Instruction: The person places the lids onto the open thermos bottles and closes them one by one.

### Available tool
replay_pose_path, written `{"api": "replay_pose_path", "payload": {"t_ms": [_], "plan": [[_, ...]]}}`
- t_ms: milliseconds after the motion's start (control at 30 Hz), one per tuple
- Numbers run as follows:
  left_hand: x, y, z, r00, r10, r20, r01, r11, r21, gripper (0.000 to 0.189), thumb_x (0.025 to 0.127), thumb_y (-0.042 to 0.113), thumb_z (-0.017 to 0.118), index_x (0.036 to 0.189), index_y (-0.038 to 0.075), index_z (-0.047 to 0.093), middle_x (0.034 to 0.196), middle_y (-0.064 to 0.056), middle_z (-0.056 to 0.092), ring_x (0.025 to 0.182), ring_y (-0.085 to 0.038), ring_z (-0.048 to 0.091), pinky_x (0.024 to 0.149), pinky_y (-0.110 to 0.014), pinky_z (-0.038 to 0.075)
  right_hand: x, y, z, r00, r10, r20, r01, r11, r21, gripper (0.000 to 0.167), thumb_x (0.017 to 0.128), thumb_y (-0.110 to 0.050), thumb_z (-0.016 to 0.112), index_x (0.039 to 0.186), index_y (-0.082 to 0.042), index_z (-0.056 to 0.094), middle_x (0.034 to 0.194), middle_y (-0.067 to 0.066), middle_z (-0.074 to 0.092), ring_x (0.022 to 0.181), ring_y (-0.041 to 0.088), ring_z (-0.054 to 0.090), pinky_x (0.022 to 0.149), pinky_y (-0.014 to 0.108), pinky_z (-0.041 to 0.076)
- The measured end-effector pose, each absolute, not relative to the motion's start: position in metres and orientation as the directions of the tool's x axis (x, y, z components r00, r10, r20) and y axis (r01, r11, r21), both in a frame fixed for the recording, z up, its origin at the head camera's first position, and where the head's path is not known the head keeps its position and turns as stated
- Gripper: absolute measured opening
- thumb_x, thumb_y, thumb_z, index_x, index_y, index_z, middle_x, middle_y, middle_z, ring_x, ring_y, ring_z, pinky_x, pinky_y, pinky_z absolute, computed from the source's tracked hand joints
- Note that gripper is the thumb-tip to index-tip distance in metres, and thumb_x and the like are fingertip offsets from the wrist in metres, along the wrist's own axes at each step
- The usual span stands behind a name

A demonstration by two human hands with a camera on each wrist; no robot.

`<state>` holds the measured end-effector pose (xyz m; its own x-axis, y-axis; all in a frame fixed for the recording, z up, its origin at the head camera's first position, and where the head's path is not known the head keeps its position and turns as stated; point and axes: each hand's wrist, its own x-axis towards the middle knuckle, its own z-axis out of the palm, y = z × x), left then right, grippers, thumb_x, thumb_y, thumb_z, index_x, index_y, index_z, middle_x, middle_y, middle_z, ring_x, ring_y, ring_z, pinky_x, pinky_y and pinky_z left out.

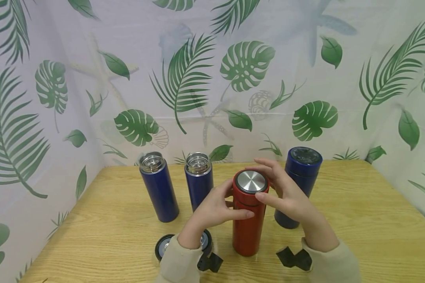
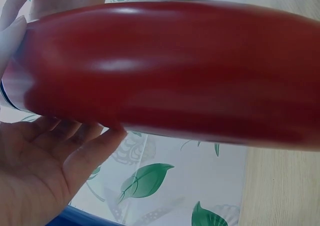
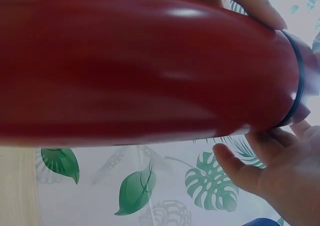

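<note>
A red thermos (image 1: 246,236) with a silver-topped lid (image 1: 251,181) stands upright on the table, its lid on. My left hand (image 1: 216,206) holds its upper body, thumb across the front. The right hand (image 1: 287,192) is around the lid, its thumb at the near rim and the other fingers behind. In both wrist views the red thermos body (image 2: 175,71) fills much of the picture. Also in the right wrist view, the lid's black ring (image 3: 298,81) lies beside the right hand's fingers.
Two lidless blue thermoses (image 1: 161,196) (image 1: 199,186) stand to the left. A blue thermos with a dark-topped lid (image 1: 297,192) stands behind the right hand. Two loose lids (image 1: 161,243) (image 1: 207,238) lie near the left sleeve. A leaf-patterned cloth (image 1: 205,98) hangs behind the wooden table (image 1: 102,220).
</note>
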<state>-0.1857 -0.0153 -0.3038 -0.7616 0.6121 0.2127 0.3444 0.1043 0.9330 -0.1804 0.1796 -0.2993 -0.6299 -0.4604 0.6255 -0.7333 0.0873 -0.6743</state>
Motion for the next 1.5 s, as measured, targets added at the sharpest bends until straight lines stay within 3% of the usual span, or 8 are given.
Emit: {"api": "replay_pose_path", "payload": {"t_ms": [200,367,500,767,933,1233,1367,1500], "plan": [[-0.1858,-0.0152,-0.3036,-0.760,0.610,0.224,0.350,0.093,0.932,0.061,0.074,0.000,0.069,0.127,0.004,0.041,0.118,-0.009,0.051,0.104,-0.015,0.052,0.079,-0.027,0.047,-0.1812,0.1776,-0.3016,-0.725,-0.380,0.575,-0.683,0.286,-0.672,0.061,0.072,0.002,0.068,0.124,-0.003,0.037,0.110,0.011,0.053,0.099,0.014,0.050,0.088,0.053,0.036],[-0.1865,-0.0153,-0.3038,-0.759,0.610,0.228,0.351,0.088,0.932,0.062,0.073,0.000,0.069,0.128,0.004,0.040,0.119,-0.009,0.051,0.105,-0.015,0.051,0.079,-0.026,0.047,-0.1824,0.1755,-0.3023,-0.751,-0.344,0.563,-0.660,0.383,-0.647,0.061,0.068,-0.004,0.074,0.118,-0.001,0.041,0.105,0.009,0.053,0.095,0.019,0.049,0.082,0.052,0.040],[-0.1872,-0.0157,-0.3038,-0.763,0.610,0.217,0.341,0.095,0.935,0.062,0.073,0.001,0.069,0.128,0.005,0.040,0.120,-0.008,0.051,0.106,-0.016,0.050,0.080,-0.026,0.046,-0.1828,0.1795,-0.3005,-0.724,-0.405,0.559,-0.686,0.335,-0.646,0.057,0.075,-0.005,0.067,0.123,0.001,0.037,0.115,0.014,0.050,0.106,0.023,0.045,0.087,0.057,0.034],[-0.1876,-0.0168,-0.3029,-0.765,0.612,0.201,0.330,0.105,0.938,0.063,0.074,0.002,0.068,0.130,0.006,0.039,0.121,-0.009,0.050,0.108,-0.018,0.049,0.081,-0.026,0.046,-0.1840,0.1845,-0.2987,-0.647,-0.514,0.563,-0.709,0.133,-0.693,0.057,0.081,0.006,0.053,0.131,-0.001,0.028,0.126,0.016,0.043,0.113,0.014,0.044,0.095,0.024,0.033],[-0.1871,-0.0161,-0.3034,-0.762,0.611,0.215,0.341,0.096,0.935,0.062,0.074,0.000,0.068,0.129,0.005,0.040,0.120,-0.009,0.050,0.107,-0.018,0.050,0.080,-0.026,0.046,-0.1840,0.1838,-0.2985,-0.630,-0.491,0.601,-0.738,0.138,-0.660,0.054,0.077,0.010,0.058,0.126,0.003,0.035,0.117,0.016,0.049,0.104,0.016,0.050,0.090,0.023,0.038],[-0.1855,-0.0154,-0.3038,-0.763,0.608,0.219,0.344,0.095,0.934,0.061,0.073,0.000,0.069,0.128,0.005,0.041,0.120,-0.009,0.051,0.106,-0.017,0.051,0.080,-0.026,0.046,-0.1803,0.1766,-0.2987,-0.726,-0.347,0.593,-0.684,0.448,-0.576,0.051,0.065,-0.009,0.078,0.107,-0.003,0.050,0.101,-0.001,0.054,0.091,0.012,0.050,0.078,0.034,0.045],[-0.1859,-0.0152,-0.3046,-0.762,0.608,0.224,0.348,0.092,0.933,0.062,0.073,0.000,0.069,0.128,0.005,0.040,0.119,-0.009,0.051,0.105,-0.016,0.051,0.079,-0.026,0.046,-0.1807,0.1779,-0.3002,-0.713,-0.381,0.589,-0.701,0.410,-0.584,0.053,0.069,-0.007,0.074,0.114,-0.001,0.046,0.108,0.005,0.053,0.097,0.015,0.050,0.082,0.041,0.043],[-0.1862,-0.0151,-0.3053,-0.760,0.609,0.225,0.350,0.093,0.932,0.063,0.073,0.000,0.069,0.129,0.005,0.040,0.120,-0.009,0.051,0.105,-0.017,0.051,0.079,-0.026,0.047,-0.1819,0.1807,-0.3014,-0.662,-0.461,0.591,-0.738,0.263,-0.622,0.054,0.077,0.002,0.061,0.125,0.003,0.038,0.120,0.014,0.047,0.107,0.016,0.047,0.091,0.034,0.038]]}}
